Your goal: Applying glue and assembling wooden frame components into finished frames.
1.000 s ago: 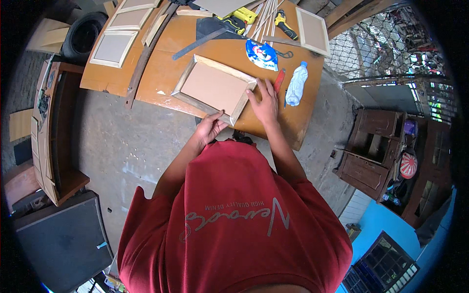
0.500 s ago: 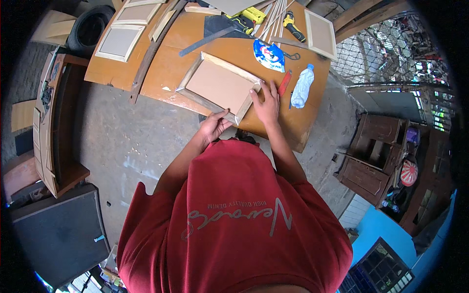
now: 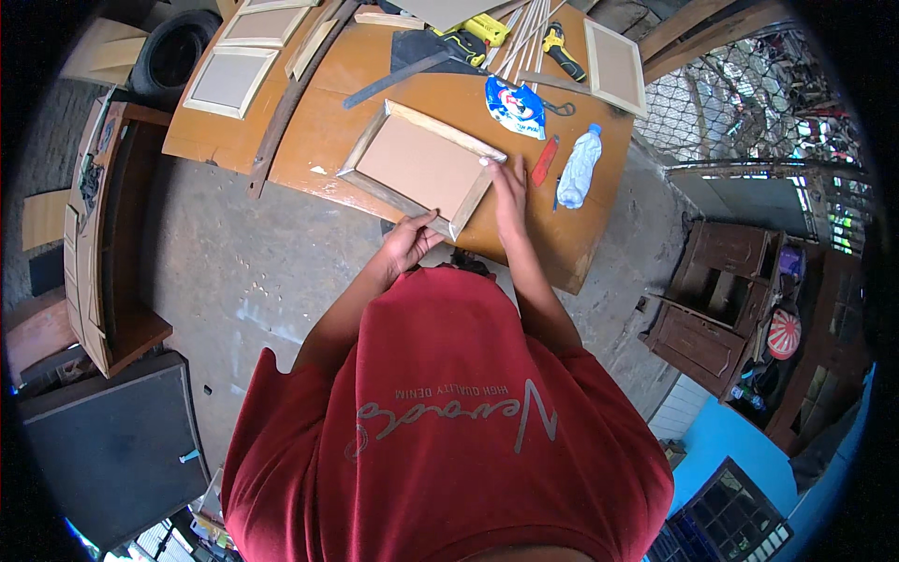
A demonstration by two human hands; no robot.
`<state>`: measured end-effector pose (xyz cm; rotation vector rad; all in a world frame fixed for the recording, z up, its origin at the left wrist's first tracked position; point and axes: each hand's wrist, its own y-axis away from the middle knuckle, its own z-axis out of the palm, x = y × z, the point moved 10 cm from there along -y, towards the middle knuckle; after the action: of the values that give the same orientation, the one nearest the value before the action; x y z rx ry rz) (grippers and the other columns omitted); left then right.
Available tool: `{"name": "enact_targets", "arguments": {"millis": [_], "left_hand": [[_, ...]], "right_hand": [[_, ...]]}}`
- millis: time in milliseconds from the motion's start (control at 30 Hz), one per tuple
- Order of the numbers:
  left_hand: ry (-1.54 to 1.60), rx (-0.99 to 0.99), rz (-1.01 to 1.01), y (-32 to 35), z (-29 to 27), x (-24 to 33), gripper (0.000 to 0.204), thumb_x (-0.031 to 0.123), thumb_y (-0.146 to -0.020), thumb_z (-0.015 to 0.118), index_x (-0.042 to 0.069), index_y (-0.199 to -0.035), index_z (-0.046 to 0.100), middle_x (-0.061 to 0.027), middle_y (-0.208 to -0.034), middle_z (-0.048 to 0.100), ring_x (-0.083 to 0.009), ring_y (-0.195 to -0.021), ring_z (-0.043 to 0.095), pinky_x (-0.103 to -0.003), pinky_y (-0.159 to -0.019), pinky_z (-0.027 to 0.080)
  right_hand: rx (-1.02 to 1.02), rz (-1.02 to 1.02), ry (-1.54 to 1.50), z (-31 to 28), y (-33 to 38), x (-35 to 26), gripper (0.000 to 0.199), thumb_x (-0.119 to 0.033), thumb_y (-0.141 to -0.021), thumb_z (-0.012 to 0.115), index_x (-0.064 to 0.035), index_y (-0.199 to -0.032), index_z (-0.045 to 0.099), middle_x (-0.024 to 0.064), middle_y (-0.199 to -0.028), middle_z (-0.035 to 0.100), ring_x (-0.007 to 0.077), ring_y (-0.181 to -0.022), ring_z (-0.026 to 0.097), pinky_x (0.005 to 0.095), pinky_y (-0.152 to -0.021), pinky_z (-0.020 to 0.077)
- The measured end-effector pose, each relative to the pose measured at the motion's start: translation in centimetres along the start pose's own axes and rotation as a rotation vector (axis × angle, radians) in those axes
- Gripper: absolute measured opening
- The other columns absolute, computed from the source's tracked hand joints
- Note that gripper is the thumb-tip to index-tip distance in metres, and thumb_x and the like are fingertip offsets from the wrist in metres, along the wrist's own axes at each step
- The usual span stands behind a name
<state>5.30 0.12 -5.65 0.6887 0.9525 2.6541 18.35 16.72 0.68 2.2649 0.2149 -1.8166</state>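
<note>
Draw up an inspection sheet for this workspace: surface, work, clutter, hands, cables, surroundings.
Surface: brown table, pale scuff near the edge closest to the person.
Work: wooden frame around a beige panel.
Clutter: two yellow-and-black tools, thin wooden strips, blue-and-white bag, red tool, plastic bottle, other framed panels.
Left hand: gripping the frame's near side.
Right hand: fingers at the frame's right corner; whether gripping is unclear.
Cables: nothing seen for certain; a dark loop beside the bag is too small to identify.
Surroundings: concrete floor; black tyre left; brown cabinet and wire mesh right.
</note>
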Motion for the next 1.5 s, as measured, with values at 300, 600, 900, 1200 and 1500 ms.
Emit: {"name": "enact_targets", "arguments": {"millis": [300, 600, 900, 1200, 1500], "left_hand": [[-0.014, 0.022, -0.019, -0.9, -1.4, -0.5, 0.032, 0.019, -0.095, 0.056, 0.002, -0.121, 0.053, -0.0123, -0.104, 0.062, -0.0202, -0.089, 0.063, -0.033, -0.082, 0.057], [0.123, 0.160, 0.034, -1.0, -3.2, -1.5, 0.016, 0.013, -0.085, 0.056, 0.006, -0.099, 0.052, -0.0073, -0.088, 0.054, -0.0228, -0.080, 0.057, -0.039, -0.085, 0.053], [0.299, 0.457, 0.312, 0.0, -5.9, -2.8, 0.013, 0.016, -0.086, 0.055, 0.005, -0.092, 0.055, -0.0085, -0.093, 0.057, -0.0267, -0.090, 0.055, -0.041, -0.094, 0.049], [0.289, 0.504, 0.369, 0.1, -7.5, -4.5, 0.020, 0.017, -0.092, 0.049, 0.003, -0.106, 0.055, -0.0111, -0.100, 0.063, -0.0250, -0.101, 0.061, -0.040, -0.097, 0.048], [0.146, 0.645, 0.463, 3.2, -9.6, -5.9, 0.031, 0.026, -0.096, 0.051, 0.006, -0.119, 0.051, -0.0103, -0.104, 0.061, -0.0229, -0.098, 0.061, -0.037, -0.077, 0.049]], "right_hand": [[0.139, 0.318, -0.853, -4.6, -0.9, 0.8, 0.061, -0.052, -0.097, 0.043, -0.0141, -0.144, 0.044, 0.0065, -0.147, 0.044, 0.0230, -0.139, 0.031, 0.0478, -0.113, 0.0111], [0.429, 0.203, -0.670, -13.9, -3.2, 1.8, 0.073, -0.039, -0.091, 0.062, -0.0205, -0.149, 0.022, 0.0097, -0.131, 0.053, 0.0246, -0.114, 0.056, 0.0405, -0.091, 0.0409], [0.539, 0.124, -0.601, -17.4, -3.3, 1.3, 0.079, -0.025, -0.089, 0.067, -0.0135, -0.151, 0.019, 0.0177, -0.132, 0.051, 0.0301, -0.117, 0.054, 0.0433, -0.097, 0.0405], [0.634, -0.180, 0.452, -19.0, -4.1, -0.5, 0.113, -0.022, -0.063, 0.086, -0.0036, -0.150, 0.016, 0.0262, -0.140, 0.036, 0.0416, -0.129, 0.038, 0.0500, -0.106, 0.0355], [0.517, -0.074, 0.500, -16.7, -3.9, 0.0, 0.117, -0.015, -0.062, 0.087, -0.0065, -0.150, 0.011, 0.0254, -0.151, 0.018, 0.0442, -0.139, 0.025, 0.0531, -0.110, 0.0337]]}}
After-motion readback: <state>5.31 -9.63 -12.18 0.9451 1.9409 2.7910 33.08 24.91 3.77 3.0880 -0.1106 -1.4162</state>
